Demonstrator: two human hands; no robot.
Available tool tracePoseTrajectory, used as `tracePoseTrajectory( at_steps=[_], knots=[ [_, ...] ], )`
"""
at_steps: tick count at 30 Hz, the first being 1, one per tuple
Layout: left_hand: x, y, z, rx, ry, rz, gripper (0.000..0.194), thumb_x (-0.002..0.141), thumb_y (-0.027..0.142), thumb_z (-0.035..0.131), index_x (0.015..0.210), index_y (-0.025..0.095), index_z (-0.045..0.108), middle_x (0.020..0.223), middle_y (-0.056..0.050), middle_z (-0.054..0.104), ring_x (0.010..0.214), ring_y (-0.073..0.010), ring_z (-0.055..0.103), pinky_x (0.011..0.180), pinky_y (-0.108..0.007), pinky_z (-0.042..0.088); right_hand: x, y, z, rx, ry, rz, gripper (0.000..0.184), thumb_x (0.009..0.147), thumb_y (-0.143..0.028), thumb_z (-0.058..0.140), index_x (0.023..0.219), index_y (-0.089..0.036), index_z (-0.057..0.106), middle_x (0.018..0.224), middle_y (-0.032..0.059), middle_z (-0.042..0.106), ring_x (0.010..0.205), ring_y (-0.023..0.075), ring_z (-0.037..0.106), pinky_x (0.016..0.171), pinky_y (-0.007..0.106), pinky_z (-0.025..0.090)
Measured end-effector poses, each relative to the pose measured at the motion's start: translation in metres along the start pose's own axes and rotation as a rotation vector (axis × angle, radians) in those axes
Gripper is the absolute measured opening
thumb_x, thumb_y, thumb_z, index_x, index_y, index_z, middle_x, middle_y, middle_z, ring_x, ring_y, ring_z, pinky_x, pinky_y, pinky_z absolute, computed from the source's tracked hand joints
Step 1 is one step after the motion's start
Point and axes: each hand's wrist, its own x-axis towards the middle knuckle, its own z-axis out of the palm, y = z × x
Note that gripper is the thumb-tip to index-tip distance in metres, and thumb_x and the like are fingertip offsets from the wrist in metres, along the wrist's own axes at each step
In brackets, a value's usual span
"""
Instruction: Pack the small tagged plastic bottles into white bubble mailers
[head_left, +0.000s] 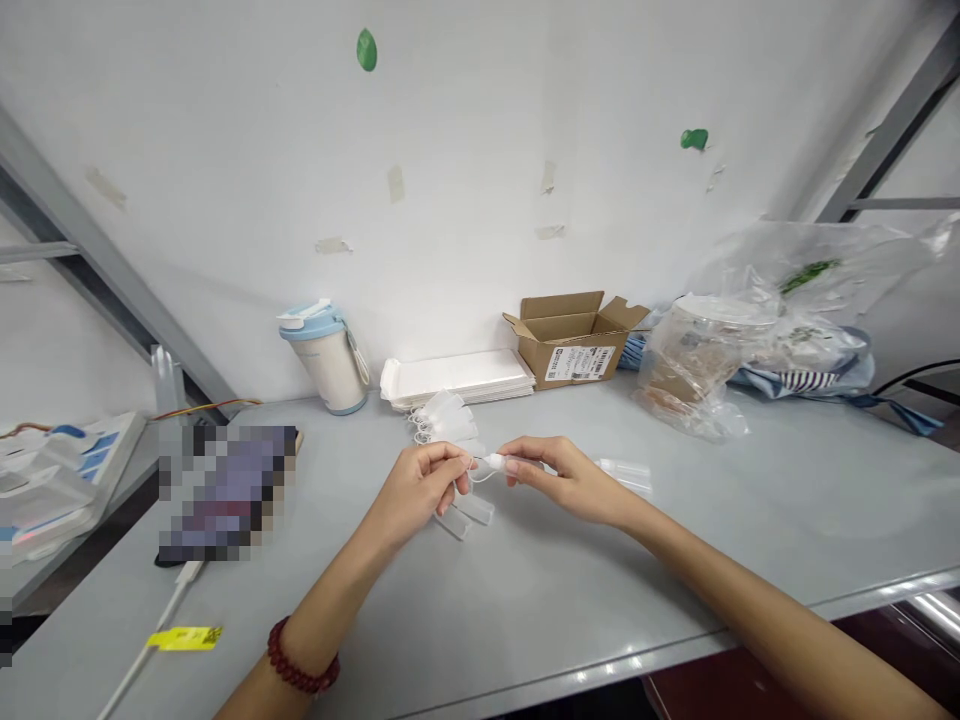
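My right hand [551, 470] is closed on a small white-tipped clear tube [496, 462], held nearly level with its tip to the left. A thin white cord [484, 477] loops from that tip to my left hand [435, 475], whose thumb and fingers pinch its end. Below my left fingers, clear flat plastic pieces [454, 522] lie on the table. Just behind my hands sits a bunch of white tags with looped strings [446, 415]. More clear plastic pieces [628, 475] lie beyond my right wrist.
Along the wall stand a blue-lidded cup [326, 360], a stack of white flat boxes [461, 378] and an open cardboard box [574, 345]. Plastic bags [697, 370] lie at the right. A phone-like device [225, 495], partly blurred, with a charging cable [154, 630] is at the left.
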Motion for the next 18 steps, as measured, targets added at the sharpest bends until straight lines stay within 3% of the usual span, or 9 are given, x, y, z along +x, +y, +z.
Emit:
tracePoseTrajectory(
  at_steps=[18],
  knots=[
    [0.0001,-0.0012,-0.0001,0.089,-0.062,0.053,0.021,0.079,0.031,0.051,0.068,0.015,0.060,0.059,0.003,0.054,0.044,-0.0053,0.037,0.048,-0.022,0.032,0.0000,-0.0026,0.0002,-0.053,-0.021,-0.017,0.029,0.092,-0.036,0.042,0.089,-0.018,0.064,0.073,-0.0012,0.060,0.065,0.0094,0.049,0.058,0.022,0.033]
  ],
)
